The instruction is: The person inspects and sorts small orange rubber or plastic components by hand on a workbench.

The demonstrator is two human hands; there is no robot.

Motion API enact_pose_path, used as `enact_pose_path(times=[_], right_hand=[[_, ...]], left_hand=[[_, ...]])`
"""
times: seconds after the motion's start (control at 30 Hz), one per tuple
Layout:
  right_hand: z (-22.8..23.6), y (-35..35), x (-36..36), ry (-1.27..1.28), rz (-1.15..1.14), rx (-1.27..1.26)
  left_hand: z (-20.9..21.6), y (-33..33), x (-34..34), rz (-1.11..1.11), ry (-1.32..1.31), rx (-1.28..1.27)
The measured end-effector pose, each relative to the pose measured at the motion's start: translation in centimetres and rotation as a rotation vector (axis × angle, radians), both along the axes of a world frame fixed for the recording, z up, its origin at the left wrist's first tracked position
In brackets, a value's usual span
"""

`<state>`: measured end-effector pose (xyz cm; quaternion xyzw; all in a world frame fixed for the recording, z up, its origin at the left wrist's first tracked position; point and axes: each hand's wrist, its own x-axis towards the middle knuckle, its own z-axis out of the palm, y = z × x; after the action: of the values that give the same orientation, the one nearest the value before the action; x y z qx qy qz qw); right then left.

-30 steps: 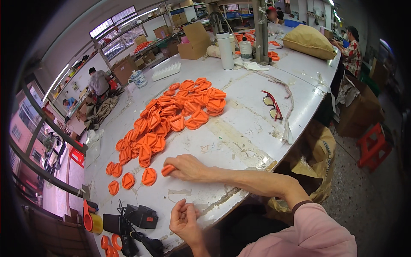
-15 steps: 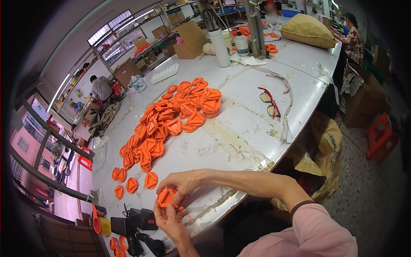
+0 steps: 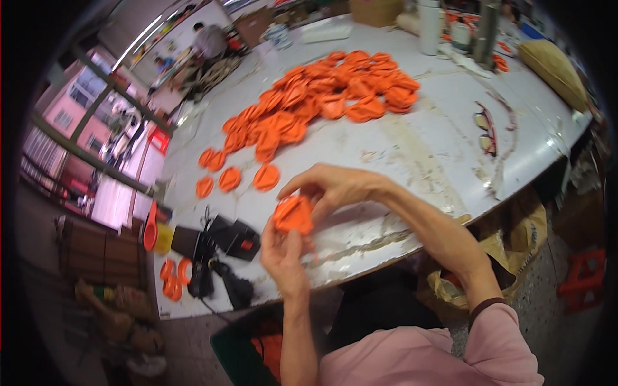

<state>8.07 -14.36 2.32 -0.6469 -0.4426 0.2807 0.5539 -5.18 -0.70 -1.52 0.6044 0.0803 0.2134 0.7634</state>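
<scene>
Near the table's front edge, an orange round plastic piece [image 3: 293,215] with a raised triangular shape is held up between both hands. My left hand [image 3: 283,260] grips it from below, with the thumb against its lower face. Around its upper right side curl the fingers of my right hand [image 3: 338,188], closed on it too; motion blurs the fingertips. A few loose orange discs [image 3: 266,177] lie flat just beyond my hands. Past them spreads a large heap of similar orange discs [image 3: 331,106].
Black power adapters with cables [image 3: 235,238] lie left of my hands, beside orange rings [image 3: 172,283] and a yellow-orange container [image 3: 161,235]. Red-framed glasses [image 3: 487,130] rest at the right. Below the edge are a green bin [image 3: 232,357] and a yellow sack [image 3: 524,241].
The view has swung down and to the left, so the table's front edge and the green bin show more. The orange piece stays in both hands and now appears tilted.
</scene>
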Motion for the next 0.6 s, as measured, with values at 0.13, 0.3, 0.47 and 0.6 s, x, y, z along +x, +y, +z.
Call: enact_pose_path(times=[0.13,0.3,0.47,0.6], right_hand=[[-0.06,-0.08,-0.09,0.077,0.056,0.017],[-0.09,0.33,-0.32,0.122,0.066,0.001],[0.37,-0.21,-0.15,0.202,0.034,-0.04],[0.2,-0.44,0.09,0.278,-0.007,-0.016]], left_hand=[[0.22,-0.03,-0.2,-0.002,-0.013,-0.013],[-0.04,0.22,-0.53,0.006,-0.026,0.005],[0.22,0.25,-0.67,0.012,-0.018,-0.017],[0.19,0.2,-0.47,-0.016,-0.026,-0.034]])
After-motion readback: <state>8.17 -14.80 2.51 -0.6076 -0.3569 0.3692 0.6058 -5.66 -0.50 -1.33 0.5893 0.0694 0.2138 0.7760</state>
